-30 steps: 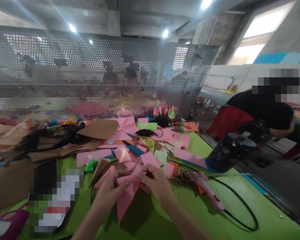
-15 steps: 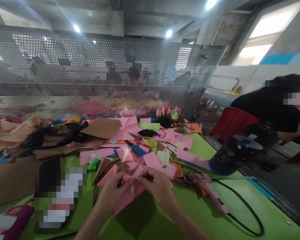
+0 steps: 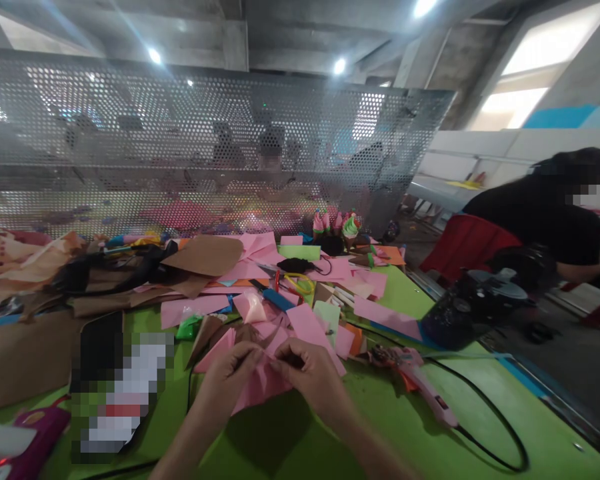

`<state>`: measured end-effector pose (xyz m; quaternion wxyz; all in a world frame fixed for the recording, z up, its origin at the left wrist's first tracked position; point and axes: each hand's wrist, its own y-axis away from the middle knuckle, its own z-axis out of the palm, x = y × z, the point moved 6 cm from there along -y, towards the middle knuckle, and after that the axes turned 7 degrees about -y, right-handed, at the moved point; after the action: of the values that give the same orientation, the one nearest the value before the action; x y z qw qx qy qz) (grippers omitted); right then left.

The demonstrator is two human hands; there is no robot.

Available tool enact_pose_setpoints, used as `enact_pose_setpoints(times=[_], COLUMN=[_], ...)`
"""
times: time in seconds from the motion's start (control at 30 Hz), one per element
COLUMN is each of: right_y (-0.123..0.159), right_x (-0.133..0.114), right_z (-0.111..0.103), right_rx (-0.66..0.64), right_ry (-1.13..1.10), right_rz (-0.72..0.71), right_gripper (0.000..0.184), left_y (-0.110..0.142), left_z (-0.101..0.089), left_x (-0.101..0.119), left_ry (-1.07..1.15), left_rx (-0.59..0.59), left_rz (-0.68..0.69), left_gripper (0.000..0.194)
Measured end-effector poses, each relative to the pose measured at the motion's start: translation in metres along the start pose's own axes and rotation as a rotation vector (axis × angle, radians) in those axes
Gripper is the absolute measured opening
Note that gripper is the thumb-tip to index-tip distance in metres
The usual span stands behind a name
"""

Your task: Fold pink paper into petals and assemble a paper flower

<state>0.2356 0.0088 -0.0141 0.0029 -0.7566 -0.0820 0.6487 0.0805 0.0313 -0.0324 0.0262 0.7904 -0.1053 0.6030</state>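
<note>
A folded piece of pink paper [image 3: 261, 385] is held in the air between both hands over the green tabletop. My left hand [image 3: 233, 373] pinches its upper left part between thumb and fingers. From the other side, my right hand [image 3: 307, 370] grips the paper close by, fingertips curled and near the left ones. The lower part of the paper hangs below the fingers, and some folds are hidden behind them. Just beyond the hands lie loose pink sheets [image 3: 310, 327], a pale green sheet [image 3: 327, 317] and a brown paper piece [image 3: 205, 340].
A pink glue gun [image 3: 425, 387] with a black cord lies on the right. Behind it stands a dark lidded jug [image 3: 473, 310]. Brown paper [image 3: 25, 360] covers the left side, and a perforated metal panel [image 3: 180, 147] closes the back. A person in black [image 3: 540, 207] sits at right.
The pink paper's lower edge has risen and shifted as the fingers work it. Both hands stay at nearly the same spot, still pinching the paper.
</note>
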Motion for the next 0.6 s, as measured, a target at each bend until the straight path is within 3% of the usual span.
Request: enact_pose_setpoints(times=[0.17,0.37,0.47,0.53,0.6], right_y=[-0.002,0.0,0.0,-0.002,-0.003], right_x=[-0.002,-0.007,-0.007,-0.005,-0.002], right_z=[-0.008,-0.001,0.001,-0.003,-0.009], right_rx=[0.082,0.005,-0.001,0.042,0.107], right_ry=[-0.03,0.012,0.029,-0.028,-0.122], right_rz=[-0.002,-0.068,-0.062,-0.039,-0.011], right_gripper=[0.016,0.014,0.009,0.011,0.013], left_y=[-0.001,0.004,0.007,0.005,0.001], left_z=[0.005,0.009,0.012,0.008,-0.002], left_x=[0.001,0.004,0.007,0.005,0.002], left_ry=[-0.024,-0.055,-0.122,-0.11,-0.052], left_rx=[-0.115,-0.195,-0.262,-0.217,-0.09], left_rz=[0.046,0.018,0.031,0.004,-0.032], left_gripper=[0.022,0.007,0.012,0.01,0.012])
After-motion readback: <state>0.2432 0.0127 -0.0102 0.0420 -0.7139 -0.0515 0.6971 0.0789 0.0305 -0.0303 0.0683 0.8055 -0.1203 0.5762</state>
